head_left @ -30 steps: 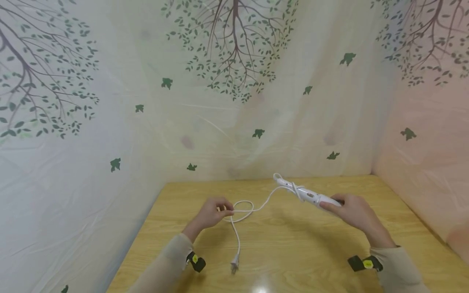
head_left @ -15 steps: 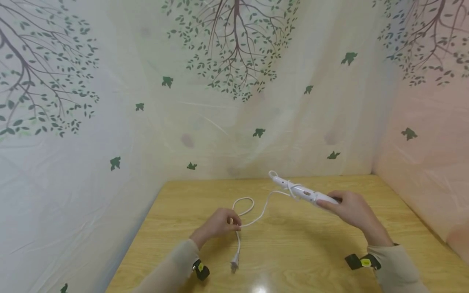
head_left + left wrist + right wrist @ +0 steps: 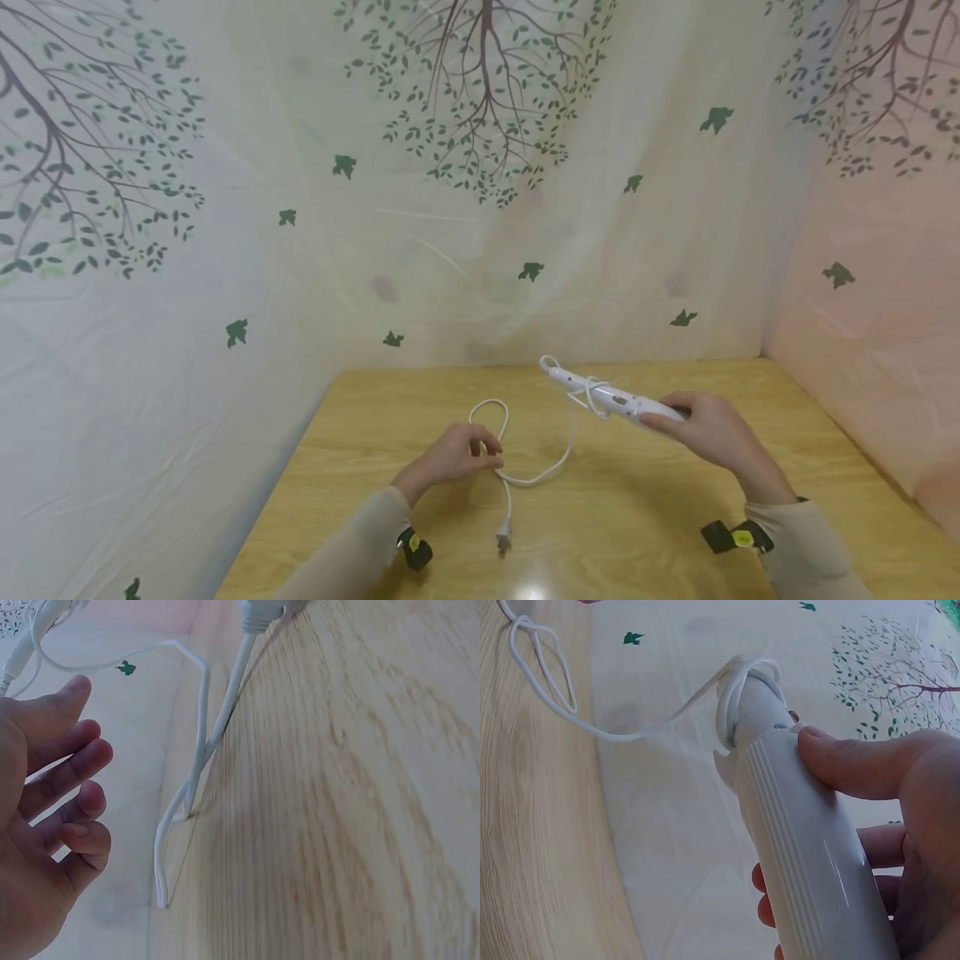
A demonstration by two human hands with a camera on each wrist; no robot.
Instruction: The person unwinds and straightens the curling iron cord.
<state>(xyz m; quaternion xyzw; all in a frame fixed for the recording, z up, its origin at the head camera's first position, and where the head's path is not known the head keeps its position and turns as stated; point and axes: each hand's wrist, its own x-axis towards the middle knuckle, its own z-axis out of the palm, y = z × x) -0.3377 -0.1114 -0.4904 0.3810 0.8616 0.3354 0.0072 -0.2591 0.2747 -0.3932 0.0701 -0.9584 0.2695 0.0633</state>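
White and wand-shaped, the appliance (image 3: 618, 400) is held above the counter (image 3: 615, 542) in the right hand (image 3: 716, 429), whose grip closes firmly on its thick end, thumb along one side and fingers round the other. Its long axis slants leftward from that grip towards the counter's far edge. White cord (image 3: 202, 727) winds about the slimmer end and sags to the counter. The governing relation appears to be that of cord to left hand (image 3: 453, 454), the nearer of the two: the cord crosses itself just beside the fingertips, its loop towards the far edge, its plug (image 3: 503, 535) on the opposite side. The left grip is slack, fingers loosely bent and parted from the thumb, with nothing held; the left wrist view shows a gap to the cord.
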